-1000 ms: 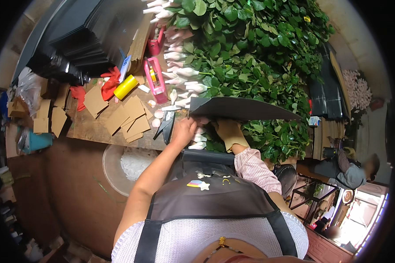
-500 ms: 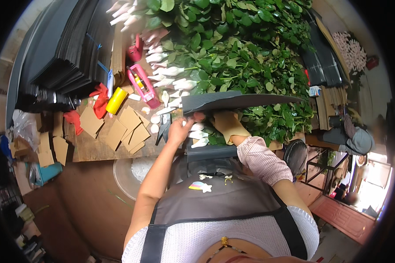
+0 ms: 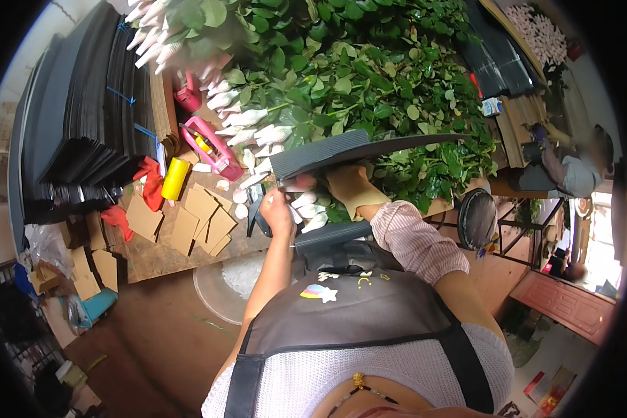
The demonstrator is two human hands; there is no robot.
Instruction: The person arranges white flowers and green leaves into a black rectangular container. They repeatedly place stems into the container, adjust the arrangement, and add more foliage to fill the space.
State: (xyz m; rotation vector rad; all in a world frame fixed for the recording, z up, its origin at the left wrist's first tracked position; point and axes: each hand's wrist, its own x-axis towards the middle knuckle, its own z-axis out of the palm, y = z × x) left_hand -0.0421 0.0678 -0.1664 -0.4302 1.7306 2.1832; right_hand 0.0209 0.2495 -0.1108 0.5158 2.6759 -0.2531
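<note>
While bent over the counter (image 3: pixel 153 258), gripped a dark corrugated sheet (image 3: pixel 341 152) from below, left hand (image 3: pixel 280 211) and gloved right hand (image 3: pixel 350 189) both closed on it.

The dark sheet (image 3: pixel 355 150) looks like ribbed, matt corrugated card, pinched by the bare left hand (image 3: pixel 279 209) and the right hand (image 3: pixel 348 188) in a tan, matt rubbery glove; the brown card pieces (image 3: pixel 202 219) are plain rough paperboard; the desk (image 3: pixel 160 258) is worn, dull wood; the yellow tape roll (image 3: pixel 175 178) looks smooth plastic; the leaves (image 3: pixel 369 83) are slightly glossy.
</note>
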